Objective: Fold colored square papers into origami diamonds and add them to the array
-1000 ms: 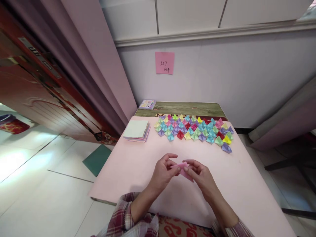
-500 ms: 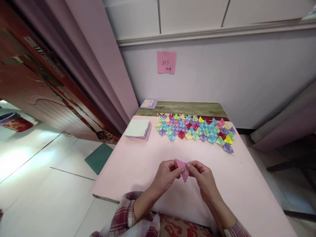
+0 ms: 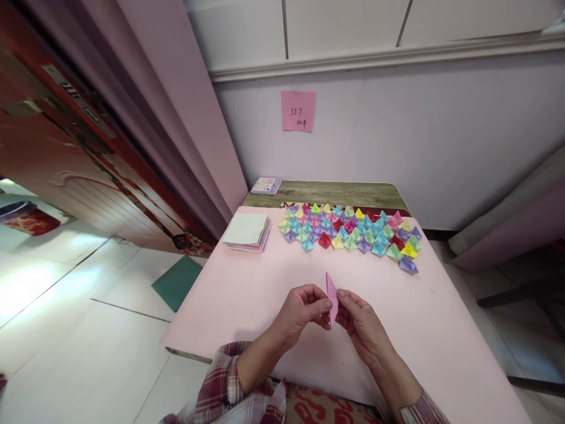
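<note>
A folded piece of pink origami paper (image 3: pixel 332 297) stands nearly upright between my hands, just above the pink-covered table (image 3: pixel 220 312). My left hand (image 3: pixel 304 312) has thumb and fingers closed at its left edge. On the other side, my right hand (image 3: pixel 357 321) pinches the paper's right edge; some of its fingers are hidden behind the fold. Beyond my hands, many small folded paper boats (image 3: pixel 351 242) in mixed colours stand in close rows. To their left lies a stack of square paper sheets (image 3: pixel 247 231), pale on top.
A small printed packet (image 3: pixel 266 185) lies at the table's back left corner. A pink note (image 3: pixel 298 112) is stuck to the wall. On the floor at left are a green square (image 3: pixel 177 284) and a red bucket (image 3: pixel 29 218), near an open door (image 3: pixel 57 153).
The folded pink paper has turned from showing its wide face to a narrower, more upright view, its tip now pointing up. My right hand has shifted slightly down; the boats and stack are unmoved.
</note>
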### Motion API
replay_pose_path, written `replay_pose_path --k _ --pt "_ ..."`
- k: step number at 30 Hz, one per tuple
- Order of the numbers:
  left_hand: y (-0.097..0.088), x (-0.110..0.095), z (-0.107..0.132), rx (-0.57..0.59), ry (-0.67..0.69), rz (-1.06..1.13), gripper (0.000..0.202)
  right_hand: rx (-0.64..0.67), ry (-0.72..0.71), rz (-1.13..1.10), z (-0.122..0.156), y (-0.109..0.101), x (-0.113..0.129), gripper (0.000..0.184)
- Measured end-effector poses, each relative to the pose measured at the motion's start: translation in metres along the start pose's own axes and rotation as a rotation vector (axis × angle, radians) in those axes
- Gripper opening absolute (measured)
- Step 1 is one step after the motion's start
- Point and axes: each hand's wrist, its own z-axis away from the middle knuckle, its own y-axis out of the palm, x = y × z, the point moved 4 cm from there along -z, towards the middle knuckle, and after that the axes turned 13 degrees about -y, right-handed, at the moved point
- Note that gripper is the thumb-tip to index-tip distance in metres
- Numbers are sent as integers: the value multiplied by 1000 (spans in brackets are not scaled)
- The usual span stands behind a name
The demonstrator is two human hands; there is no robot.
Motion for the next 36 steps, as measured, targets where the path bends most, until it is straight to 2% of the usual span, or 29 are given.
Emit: replay_pose_path --k 3,8,13,19,26,29,32,34,36 --pt "2 1 1 40 -13 23 29 38 42 -79 1 4 -3 32" --pt "5 -3 4 77 -29 74 29 176 105 -116 5 10 -3 28" --pt "5 -8 6 64 -26 83 28 201 114 -125 6 12 -3 25" --pt "6 -8 7 118 -39 105 27 275 109 -138 10 19 2 24" --pt "9 -9 9 160 -29 112 26 288 109 -135 10 21 3 27" --pt "9 -13 11 103 13 53 24 208 21 -2 8 14 4 31" --pt "6 -17 12 -18 49 -48 22 119 -220 281 4 5 16 31" --pt "4 -18 11 -67 44 -101 21 126 -345 434 3 3 23 30" --pt "3 -16 10 -73 25 -133 20 155 -387 493 2 4 27 30"
